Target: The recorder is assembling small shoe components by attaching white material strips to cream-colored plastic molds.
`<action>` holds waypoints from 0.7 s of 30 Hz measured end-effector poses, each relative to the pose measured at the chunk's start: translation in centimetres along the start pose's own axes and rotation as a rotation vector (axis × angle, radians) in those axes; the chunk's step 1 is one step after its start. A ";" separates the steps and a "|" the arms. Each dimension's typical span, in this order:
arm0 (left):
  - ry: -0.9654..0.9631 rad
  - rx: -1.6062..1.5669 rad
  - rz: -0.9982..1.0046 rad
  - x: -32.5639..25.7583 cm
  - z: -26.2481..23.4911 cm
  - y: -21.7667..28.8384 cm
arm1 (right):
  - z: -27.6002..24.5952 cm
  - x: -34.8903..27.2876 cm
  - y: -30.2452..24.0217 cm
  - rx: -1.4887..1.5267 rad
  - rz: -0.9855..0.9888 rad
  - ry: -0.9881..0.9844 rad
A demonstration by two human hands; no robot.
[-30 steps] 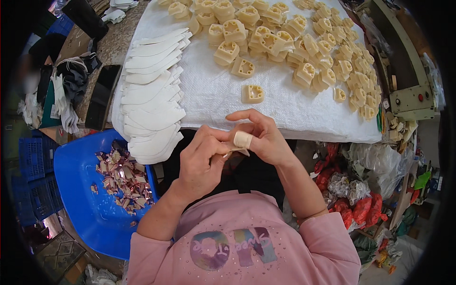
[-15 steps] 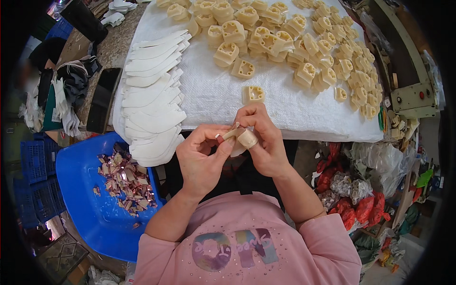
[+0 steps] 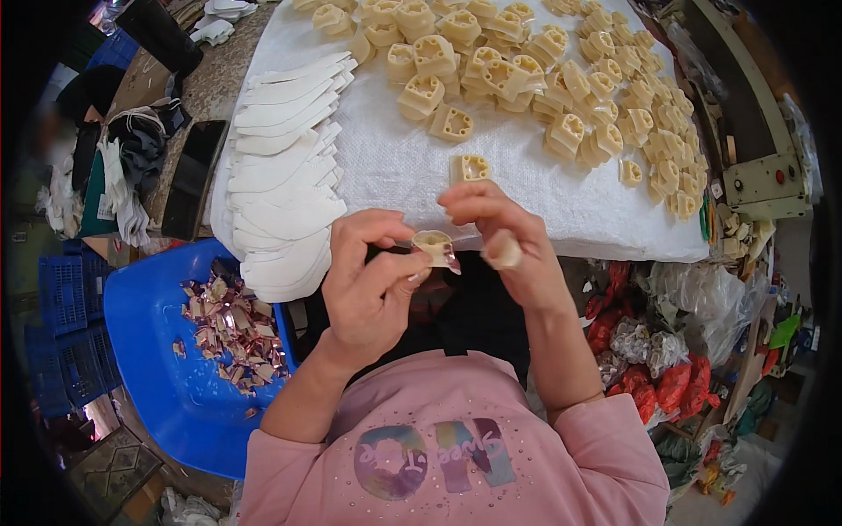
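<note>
My left hand (image 3: 373, 276) pinches a small curved scrap of covering material (image 3: 432, 248) between thumb and fingers. It is cream on the inside with a shiny purple-red edge. To its right, my right hand (image 3: 517, 241) is raised with fingers apart, slightly blurred. A cream band (image 3: 503, 251) seems wrapped round its thumb. Just beyond the hands, a single cream D-shaped block with holes (image 3: 470, 167) lies on the white-covered table. It looks like a shoe heel. Many similar cream blocks (image 3: 504, 79) are heaped farther back.
Overlapping white curved sheets (image 3: 285, 175) line the table's left side. A blue tub (image 3: 158, 386) at lower left holds shiny purple scraps (image 3: 232, 329). A dark phone-like slab (image 3: 193, 180) lies beside the table. Red and clear plastic bags (image 3: 653, 359) pile up at right.
My hands were together on the curved scrap; my right hand has let go and moved right, opening its fingers. My left hand keeps the scrap, now turned to show its cream inside.
</note>
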State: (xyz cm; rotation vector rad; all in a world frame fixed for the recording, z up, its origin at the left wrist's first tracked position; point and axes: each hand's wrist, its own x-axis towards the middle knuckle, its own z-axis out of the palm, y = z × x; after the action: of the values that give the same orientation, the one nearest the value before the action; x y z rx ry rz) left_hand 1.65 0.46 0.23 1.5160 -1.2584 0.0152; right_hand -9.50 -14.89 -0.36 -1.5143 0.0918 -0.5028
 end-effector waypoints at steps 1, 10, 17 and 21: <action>-0.002 -0.002 -0.001 0.0 0.3 0.0 | -0.2 0.3 -0.3 -0.071 0.055 -0.024; -0.005 -0.738 -0.465 -1.4 0.5 -0.1 | 0.7 0.0 -0.5 -0.312 -0.203 0.026; -0.144 -0.888 -0.642 -1.6 1.3 0.7 | 2.3 -0.5 0.1 -0.299 -0.206 -0.075; -0.116 -0.732 -0.589 -2.2 1.8 0.5 | 2.8 -1.0 -0.3 -0.460 -0.289 0.004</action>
State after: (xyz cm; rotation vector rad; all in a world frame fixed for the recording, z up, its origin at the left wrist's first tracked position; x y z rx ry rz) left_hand -0.66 0.73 -1.41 1.1786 -0.7271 -0.8375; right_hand -9.42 -11.92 -0.14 -1.9916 -0.0107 -0.7515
